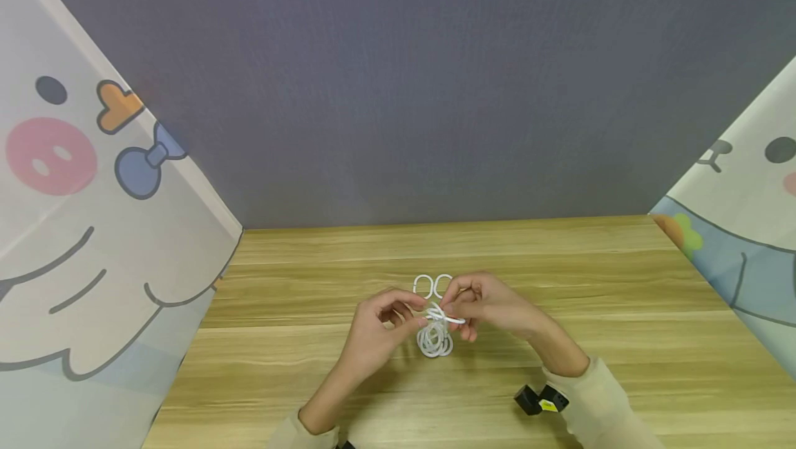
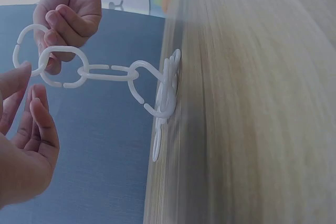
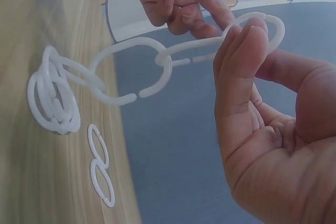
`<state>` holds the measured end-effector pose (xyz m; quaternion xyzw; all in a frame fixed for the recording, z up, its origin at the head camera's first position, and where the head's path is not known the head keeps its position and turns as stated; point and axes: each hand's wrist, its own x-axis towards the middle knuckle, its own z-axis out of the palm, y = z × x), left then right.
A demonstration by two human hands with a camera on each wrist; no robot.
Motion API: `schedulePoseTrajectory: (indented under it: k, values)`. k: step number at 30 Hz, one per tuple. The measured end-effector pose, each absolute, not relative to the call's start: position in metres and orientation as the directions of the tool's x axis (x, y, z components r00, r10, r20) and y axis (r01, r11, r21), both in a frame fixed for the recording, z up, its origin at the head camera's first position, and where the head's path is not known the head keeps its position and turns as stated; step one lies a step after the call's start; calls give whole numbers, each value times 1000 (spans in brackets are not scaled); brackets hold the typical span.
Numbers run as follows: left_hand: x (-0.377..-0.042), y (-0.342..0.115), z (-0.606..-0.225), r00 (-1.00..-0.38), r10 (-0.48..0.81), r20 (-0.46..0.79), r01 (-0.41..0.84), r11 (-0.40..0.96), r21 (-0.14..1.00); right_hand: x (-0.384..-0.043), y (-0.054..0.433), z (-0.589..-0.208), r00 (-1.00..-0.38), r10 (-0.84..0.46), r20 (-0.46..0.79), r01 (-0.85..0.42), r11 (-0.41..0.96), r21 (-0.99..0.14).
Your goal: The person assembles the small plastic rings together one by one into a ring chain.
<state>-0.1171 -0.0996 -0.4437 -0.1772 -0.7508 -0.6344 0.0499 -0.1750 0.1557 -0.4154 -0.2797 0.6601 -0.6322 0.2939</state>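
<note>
A chain of white plastic oval links [image 2: 65,49] hangs between my hands and the table, each link with a small gap in its side. My right hand [image 1: 491,304] pinches the top link [image 3: 280,32] between thumb and fingers. From the other side, my left hand [image 1: 379,331] holds the chain near the same top links with thumb and forefinger; its remaining fingers are loosely bent. Further down, the chain runs into a pile of linked white rings [image 3: 32,95] resting on the wood. Fingers partly hide where the upper links meet.
Just beyond the hands, two white links [image 3: 92,169] lie end to end on the wooden table [image 1: 298,276]. A grey wall [image 1: 435,90] stands at the back, with cartoon-printed panels [image 1: 74,242] on both sides. A small black device [image 1: 541,400] sits at the right wrist.
</note>
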Motion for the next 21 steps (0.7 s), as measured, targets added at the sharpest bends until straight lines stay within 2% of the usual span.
schedulePoseTrajectory:
  k: [13,21]
  values:
    - [-118,-98,-446,-909,208,360,393,142,909,-174,151,-420,-667,-744,-43,0,58,-998]
    - [-118,-97,-446,-940,114,321,336,157,929,-175,149,-421,-720,-693,-42,-46,107,-993]
